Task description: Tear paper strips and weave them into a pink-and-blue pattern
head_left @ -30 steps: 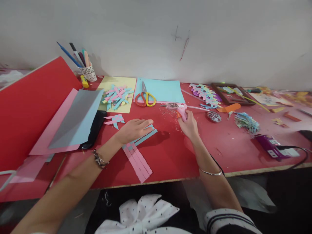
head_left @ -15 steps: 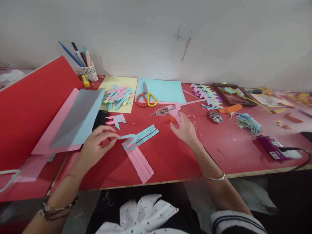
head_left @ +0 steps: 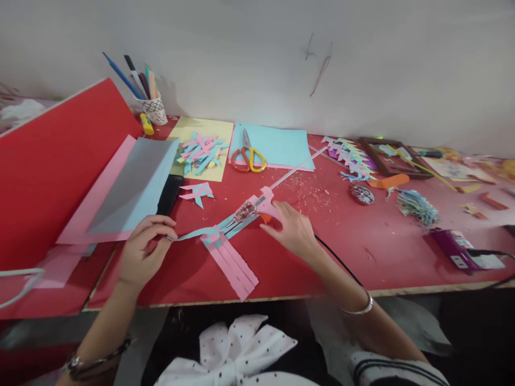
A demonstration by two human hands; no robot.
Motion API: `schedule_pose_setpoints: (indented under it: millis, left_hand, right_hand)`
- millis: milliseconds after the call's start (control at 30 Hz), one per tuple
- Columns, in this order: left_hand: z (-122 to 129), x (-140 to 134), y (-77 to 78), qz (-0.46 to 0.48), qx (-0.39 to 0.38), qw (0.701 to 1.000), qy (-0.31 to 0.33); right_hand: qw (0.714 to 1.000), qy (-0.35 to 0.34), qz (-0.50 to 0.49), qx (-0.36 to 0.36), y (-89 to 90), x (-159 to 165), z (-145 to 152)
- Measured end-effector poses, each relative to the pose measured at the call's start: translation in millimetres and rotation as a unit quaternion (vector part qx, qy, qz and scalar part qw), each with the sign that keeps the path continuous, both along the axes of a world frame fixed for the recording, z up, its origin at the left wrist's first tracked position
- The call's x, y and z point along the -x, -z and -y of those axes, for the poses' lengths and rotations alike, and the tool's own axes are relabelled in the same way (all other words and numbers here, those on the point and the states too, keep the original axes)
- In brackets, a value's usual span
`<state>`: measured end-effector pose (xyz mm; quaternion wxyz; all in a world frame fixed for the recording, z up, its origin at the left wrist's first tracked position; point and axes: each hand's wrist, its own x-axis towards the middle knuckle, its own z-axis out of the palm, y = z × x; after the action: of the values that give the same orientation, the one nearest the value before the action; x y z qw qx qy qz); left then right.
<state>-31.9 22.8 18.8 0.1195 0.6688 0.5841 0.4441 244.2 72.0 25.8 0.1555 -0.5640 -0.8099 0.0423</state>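
Observation:
Between its fingertips my left hand pinches the end of a blue paper strip, pulled out to the left. That strip belongs to a woven piece of pink and blue paper strips lying on the red table. Wrapped round the handle of a pink hot glue gun, my right hand keeps its nozzle tip over the blue strips, close to the weave. Whether the tip touches the paper I cannot tell. A clear glue stick sticks out of the gun's back.
Behind lie scissors on blue paper and a pile of cut strips. A small woven piece lies near my left hand. A purple power box is at right; a black cord runs under my right arm.
My right hand has brought the glue gun left and down, its nozzle now over the blue strips. My left hand has drawn the blue strip further left.

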Motion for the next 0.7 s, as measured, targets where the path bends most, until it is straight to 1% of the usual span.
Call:
schedule_pose_setpoints:
  millis: [133,300,367,467,533,700]
  left_hand:
    - [0,0,0.9,0.006,0.003,1.000,0.004]
    - [0,1,2.4,0.036,0.036,0.998,0.028]
    - [1,1,3.6,0.067,0.055,0.996,0.035]
    - [2,0,4.8,0.119,0.104,0.987,0.029]
    - [1,-3,4.8,0.137,0.130,0.982,0.025]
    - [0,-12,1.6,0.101,0.185,0.978,-0.005]
  right_hand:
    - [1.000,-0.023,0.007,0.018,-0.8,6,3]
    - [0.998,-0.042,0.038,0.036,-3.4,13,3]
    - [0.996,-0.050,0.051,0.045,-5.1,16,3]
    - [0.994,-0.064,0.067,0.057,-7.3,19,2]
    - [0.993,-0.073,0.071,0.058,-7.8,20,2]
    - [0.993,-0.079,0.067,0.050,-6.9,19,2]
